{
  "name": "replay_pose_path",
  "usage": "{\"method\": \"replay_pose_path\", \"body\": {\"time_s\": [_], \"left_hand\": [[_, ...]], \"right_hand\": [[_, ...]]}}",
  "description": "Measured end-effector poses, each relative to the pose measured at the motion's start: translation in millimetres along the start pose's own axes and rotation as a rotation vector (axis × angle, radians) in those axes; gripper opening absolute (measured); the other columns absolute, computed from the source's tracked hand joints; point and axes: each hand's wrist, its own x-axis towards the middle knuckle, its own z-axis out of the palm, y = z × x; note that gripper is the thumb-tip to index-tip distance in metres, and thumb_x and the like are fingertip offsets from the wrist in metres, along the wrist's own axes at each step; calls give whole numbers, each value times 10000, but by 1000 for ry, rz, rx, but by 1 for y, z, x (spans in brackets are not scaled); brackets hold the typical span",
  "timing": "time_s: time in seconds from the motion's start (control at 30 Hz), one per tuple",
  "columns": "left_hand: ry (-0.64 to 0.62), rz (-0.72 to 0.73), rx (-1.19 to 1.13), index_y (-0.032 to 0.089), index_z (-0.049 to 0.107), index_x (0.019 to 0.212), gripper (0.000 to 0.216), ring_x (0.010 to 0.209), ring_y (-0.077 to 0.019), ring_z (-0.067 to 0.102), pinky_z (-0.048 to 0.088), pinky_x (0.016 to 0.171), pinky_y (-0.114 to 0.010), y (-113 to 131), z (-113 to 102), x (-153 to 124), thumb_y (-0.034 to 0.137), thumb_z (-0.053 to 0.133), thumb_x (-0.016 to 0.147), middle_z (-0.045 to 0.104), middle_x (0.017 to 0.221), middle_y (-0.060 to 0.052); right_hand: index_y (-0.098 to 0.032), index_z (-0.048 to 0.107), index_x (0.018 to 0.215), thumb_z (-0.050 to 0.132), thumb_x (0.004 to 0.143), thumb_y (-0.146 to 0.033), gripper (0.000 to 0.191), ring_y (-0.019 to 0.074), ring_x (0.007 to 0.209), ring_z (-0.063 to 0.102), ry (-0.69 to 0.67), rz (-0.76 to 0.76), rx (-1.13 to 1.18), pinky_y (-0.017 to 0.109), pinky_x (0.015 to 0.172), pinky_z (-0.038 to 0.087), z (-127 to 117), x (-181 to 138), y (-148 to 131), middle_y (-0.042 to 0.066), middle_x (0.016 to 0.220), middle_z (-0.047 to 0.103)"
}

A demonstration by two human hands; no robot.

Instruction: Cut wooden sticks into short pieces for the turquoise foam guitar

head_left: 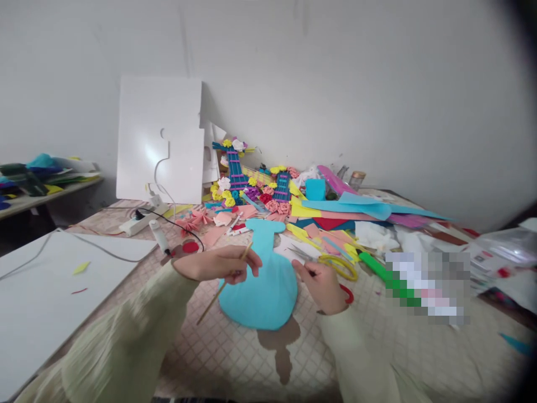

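My left hand (229,264) is closed around a thin wooden stick (211,304) that slants down toward me. Under and between my hands lies a light blue vase-shaped cut-out (258,302) with a narrow neck and wide round body. My right hand (321,282) is pinched by the cut-out's right edge; a small dark bit shows at its fingers, too small to name. Just beyond that hand lie scissors with yellow handles (344,268), blades pointing left. A red ring-shaped handle (347,293) shows beside my right wrist, partly hidden.
Felt sheets (356,206), scraps and a green marker-like tube (373,266) crowd the right and back. Flower-decorated craft pieces (235,168) lean near the wall. At left are a white board (42,313), a glue gun (158,236) and a power strip (140,222); another white panel (159,134) stands behind.
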Motion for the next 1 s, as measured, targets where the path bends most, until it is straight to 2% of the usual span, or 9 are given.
{"method": "replay_pose_path", "body": {"time_s": [0.07,0.17,0.33,0.47,0.6,0.7,0.77,0.87,1.0], "left_hand": [[-167,54,-148,188,506,1009,225,559,-58,441,332,460,-184,10,10,-4,306,427,834,542,892,-27],[-266,80,-172,191,479,1034,244,511,-51,424,320,441,-185,20,21,-6,350,409,862,526,818,-8],[-231,60,-23,171,494,845,257,475,-44,387,314,437,-182,22,38,-3,395,373,872,481,714,25],[-112,123,101,186,506,940,260,536,-69,393,340,501,-198,11,43,2,378,342,882,517,732,22],[72,173,268,203,538,992,274,694,-113,485,385,660,-229,-2,40,8,333,322,886,549,736,15],[117,136,316,202,532,1036,317,628,-109,491,392,586,-224,-7,37,14,350,295,887,562,764,2],[126,107,315,203,503,1098,348,523,-92,465,377,500,-216,-9,36,20,365,280,886,557,757,1],[198,139,367,216,487,1158,361,524,-101,486,375,510,-214,-13,37,33,348,297,880,548,668,15],[310,218,432,212,542,1102,331,629,-128,525,379,583,-228,-20,38,50,320,334,866,584,667,8]], "right_hand": [[-176,667,778,556,771,-360,215,140,574,559,-87,-77,105,262,573,467,-7,-9,-13,26,686,650],[-227,592,1048,594,763,-306,296,151,758,583,-176,-129,318,289,719,485,-14,-18,-37,52,952,636],[-224,656,901,612,753,-292,169,146,695,583,-143,-100,496,281,658,492,-10,-20,-65,30,802,636],[-204,686,750,612,749,-281,107,140,628,585,-102,-65,519,265,591,489,-8,-16,-64,22,704,636],[-177,669,715,617,727,-350,181,135,506,560,29,67,428,266,513,481,-24,-12,-37,7,572,608],[-159,643,665,551,765,-407,282,160,532,572,128,87,23,290,549,481,-42,-6,2,30,553,613],[-165,654,702,418,840,-404,363,189,663,609,23,10,-350,328,662,489,-50,-1,29,64,662,655],[-188,654,908,542,759,-365,257,238,958,570,-89,-44,-470,381,860,431,-55,4,61,97,976,648],[-164,576,1081,570,728,-327,389,264,1080,498,-163,-54,-563,411,915,387,-52,7,80,139,1120,572]]}}
